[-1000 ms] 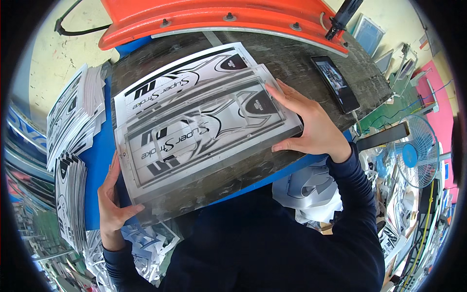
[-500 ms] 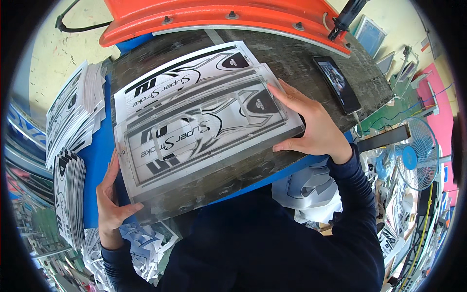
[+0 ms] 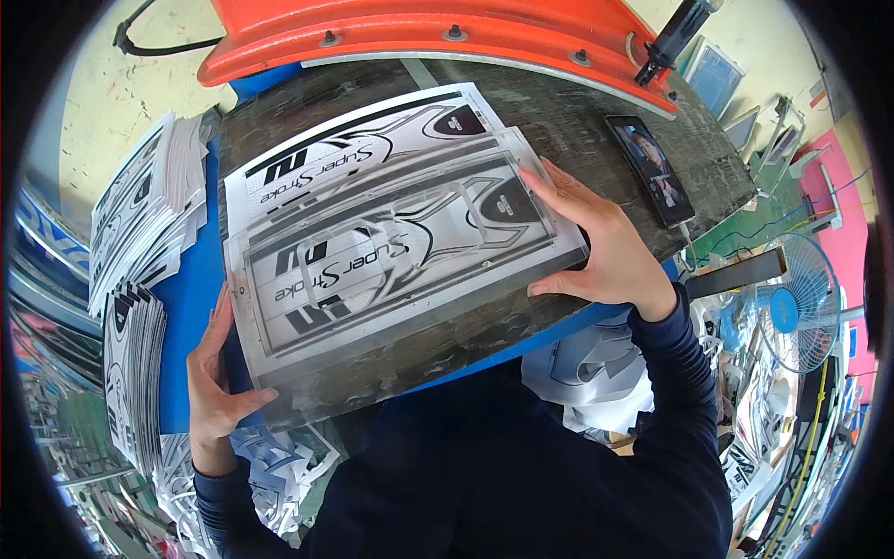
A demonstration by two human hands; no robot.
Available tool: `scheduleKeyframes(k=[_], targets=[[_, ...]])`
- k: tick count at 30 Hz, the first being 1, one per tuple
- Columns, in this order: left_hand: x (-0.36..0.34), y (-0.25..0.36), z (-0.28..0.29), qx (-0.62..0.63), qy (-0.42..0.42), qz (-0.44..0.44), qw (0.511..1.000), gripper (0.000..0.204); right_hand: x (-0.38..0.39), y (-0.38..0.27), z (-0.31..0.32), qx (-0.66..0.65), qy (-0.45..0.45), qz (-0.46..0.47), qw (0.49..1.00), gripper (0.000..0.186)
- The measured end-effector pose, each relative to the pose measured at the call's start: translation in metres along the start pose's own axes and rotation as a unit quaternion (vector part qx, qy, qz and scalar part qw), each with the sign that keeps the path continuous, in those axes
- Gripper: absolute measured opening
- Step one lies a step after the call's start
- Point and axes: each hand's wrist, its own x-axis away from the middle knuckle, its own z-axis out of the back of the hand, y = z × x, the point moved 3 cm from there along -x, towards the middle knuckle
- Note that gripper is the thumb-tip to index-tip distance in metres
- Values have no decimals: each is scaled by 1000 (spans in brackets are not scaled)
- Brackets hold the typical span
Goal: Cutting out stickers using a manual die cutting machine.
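A thick clear plastic cutting die (image 3: 484,295), with a raised rectangular rim and shaped inner lines, lies over the near part of a white printed sheet (image 3: 244,200). The sheet's black and grey pattern shows through it, and its far strip sticks out beyond the plate. My left hand (image 3: 216,380) grips the plate's left end, fingers along the side and thumb at the near corner. At the right end my right hand (image 3: 601,244) holds on, fingers over the far side and thumb at the near edge. Fingertips under the plate are hidden.
Two stacks of printed sheets, one farther (image 3: 154,200) and one nearer (image 3: 133,373), stand on the left over a blue surface. A phone (image 3: 649,170) lies on the dark worktable (image 3: 559,102). An orange machine beam (image 3: 410,33) spans the back. White scraps (image 3: 596,368) and a fan (image 3: 792,303) are lower right.
The whole view has shifted slightly. Both hands keep their hold on the cutting die, which stays over the sheet with no clear movement. The phone's screen picture differs.
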Motion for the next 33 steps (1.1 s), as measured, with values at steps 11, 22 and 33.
scheduleKeyframes(k=[11,22,33], targets=[[-1,3,-1,-20,-6,-29,999,118,-1,-4,4,17,-7,2,1000,111],[6,5,5,-123,-38,-26,991,118,-5,-1,1,-19,-9,-16,1000,115],[4,6,3,-118,-41,-33,992,121,-2,5,0,-12,-9,-21,1000,118]])
